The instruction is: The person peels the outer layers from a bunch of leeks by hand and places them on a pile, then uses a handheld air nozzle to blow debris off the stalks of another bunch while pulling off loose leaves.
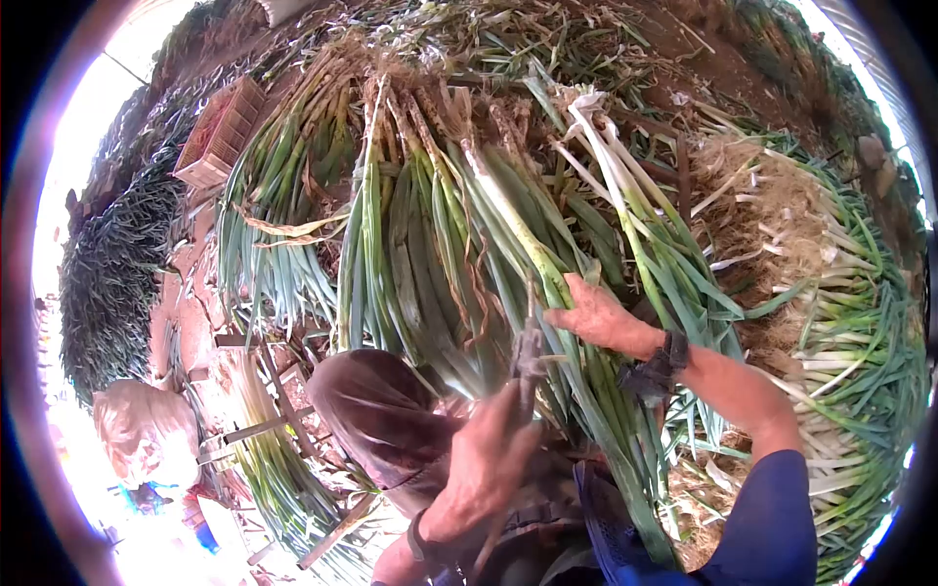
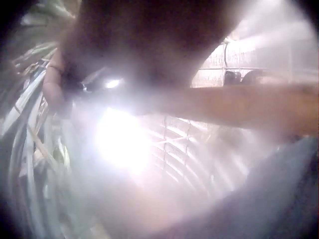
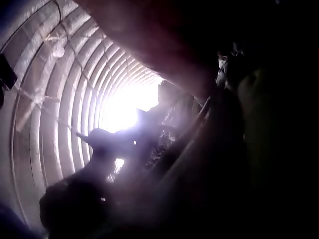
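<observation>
A thick bundle of leeks (image 1: 440,225) lies across my lap, roots pointing away and green leaves toward me. My right hand (image 1: 596,314) lies on the near part of the bundle, its fingers curled over a pale stalk (image 1: 513,220). Just below it, my left hand (image 1: 484,459) grips a dark narrow tool (image 1: 529,363) that points up into the leaves. The left wrist view is washed out by glare and shows only curled fingers (image 2: 55,89) beside leaves. The right wrist view is dark and backlit, with only a tunnel roof (image 3: 50,74) plain.
A heap of trimmed white leeks (image 1: 840,322) lies at the right, and another green bundle (image 1: 278,215) at the left. A wooden crate (image 1: 221,132) stands at the far left. A pale sack (image 1: 147,430) and wooden slats (image 1: 283,410) lie at lower left, on dirt ground strewn with leaf scraps.
</observation>
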Motion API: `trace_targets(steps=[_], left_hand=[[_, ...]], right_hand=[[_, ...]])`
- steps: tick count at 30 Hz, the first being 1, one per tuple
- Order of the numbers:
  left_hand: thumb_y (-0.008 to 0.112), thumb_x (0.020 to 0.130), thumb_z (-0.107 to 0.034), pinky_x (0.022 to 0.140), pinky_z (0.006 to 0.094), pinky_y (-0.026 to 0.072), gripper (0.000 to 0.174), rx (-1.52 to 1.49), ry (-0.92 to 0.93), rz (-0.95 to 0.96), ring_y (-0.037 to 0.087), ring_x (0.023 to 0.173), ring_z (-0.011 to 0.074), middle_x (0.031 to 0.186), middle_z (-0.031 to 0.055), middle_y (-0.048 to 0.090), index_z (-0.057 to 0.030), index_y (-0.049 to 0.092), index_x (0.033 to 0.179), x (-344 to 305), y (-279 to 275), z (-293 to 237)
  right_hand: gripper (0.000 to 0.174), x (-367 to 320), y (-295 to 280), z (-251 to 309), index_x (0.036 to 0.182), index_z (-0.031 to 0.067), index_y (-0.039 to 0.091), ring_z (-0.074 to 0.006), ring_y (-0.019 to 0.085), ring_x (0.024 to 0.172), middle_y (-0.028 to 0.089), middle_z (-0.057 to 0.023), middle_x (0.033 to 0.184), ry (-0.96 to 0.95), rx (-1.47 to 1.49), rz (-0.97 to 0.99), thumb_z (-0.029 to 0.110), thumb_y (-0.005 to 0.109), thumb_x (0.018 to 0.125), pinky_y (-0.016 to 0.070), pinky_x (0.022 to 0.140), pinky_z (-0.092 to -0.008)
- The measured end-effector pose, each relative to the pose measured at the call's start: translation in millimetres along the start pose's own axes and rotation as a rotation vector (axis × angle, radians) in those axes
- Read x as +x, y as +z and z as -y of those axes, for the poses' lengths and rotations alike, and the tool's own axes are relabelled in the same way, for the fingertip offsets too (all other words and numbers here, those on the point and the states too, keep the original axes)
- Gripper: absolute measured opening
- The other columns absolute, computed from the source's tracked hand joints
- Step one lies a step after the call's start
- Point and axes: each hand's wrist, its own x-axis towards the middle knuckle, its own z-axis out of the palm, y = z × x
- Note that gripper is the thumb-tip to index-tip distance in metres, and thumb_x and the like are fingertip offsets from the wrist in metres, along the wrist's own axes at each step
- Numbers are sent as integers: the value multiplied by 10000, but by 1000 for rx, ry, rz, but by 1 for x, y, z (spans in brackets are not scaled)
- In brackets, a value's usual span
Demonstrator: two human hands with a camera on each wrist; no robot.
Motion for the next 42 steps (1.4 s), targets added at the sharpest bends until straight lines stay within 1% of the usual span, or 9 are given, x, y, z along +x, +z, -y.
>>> trace_targets(steps=[5,13,16,18,24,33,37,40,42], left_hand=[[670,940,-195,868,471,554,570,43,17,44,671,1022,439,1182,299,613,23,480,1431,-7,17,9],[643,928,-180,830,394,535,491,95,34,-146,673,917,288,1040,225,686,69,566,1344,77,25,29],[607,955,-192,784,347,527,489,-45,-97,-139,631,884,193,1006,152,692,75,564,1362,123,11,21],[587,971,-215,768,329,524,513,-24,-31,-175,622,873,162,1013,120,689,73,549,1394,146,-2,17],[579,952,-214,720,274,447,537,-245,-131,-98,547,821,144,946,62,613,70,542,1406,115,-3,5],[596,962,-248,831,317,520,555,-135,-138,-22,628,898,178,1004,113,674,93,532,1396,103,3,3],[584,979,-284,671,300,528,558,-72,-108,-38,639,792,157,990,109,669,106,542,1375,174,-10,18],[577,984,-285,571,269,490,550,-370,-126,26,609,721,117,960,67,618,68,536,1404,193,-18,9],[563,963,-292,580,282,502,574,-328,-63,-57,621,710,155,916,95,645,74,539,1404,182,-11,11]], right_hand=[[1133,-23,-8,27,1558,-133,107,-308,692,871,677,-216,1001,37,-33,72,624,653,916,577,772,-400],[927,-54,4,-2,1574,-10,258,-370,650,1134,553,-326,1354,-209,105,-50,474,721,932,506,997,-423],[868,-58,-4,7,1595,50,258,-345,591,1257,556,-268,1401,-194,106,-41,391,725,947,453,1079,-404],[984,-57,-7,8,1641,62,96,-341,353,1492,304,-246,1631,-123,219,107,390,705,941,302,1228,-433],[943,-53,-12,3,1633,23,102,-337,228,1548,207,-245,1671,-149,388,167,463,626,983,211,1264,-413],[916,-69,-11,-13,1609,-26,154,-388,372,1480,299,-305,1616,-14,118,132,443,626,979,283,1229,-413],[890,-67,3,-36,1604,-22,173,-393,428,1442,333,-307,1598,-70,170,112,389,652,977,327,1205,-420],[749,-64,3,-38,1567,7,331,-281,520,1348,517,-193,1494,-132,94,-60,188,719,952,394,1161,-381],[670,-65,-36,1,1542,16,385,-257,601,1237,568,-200,1407,-111,467,15,193,688,972,488,1089,-390]])
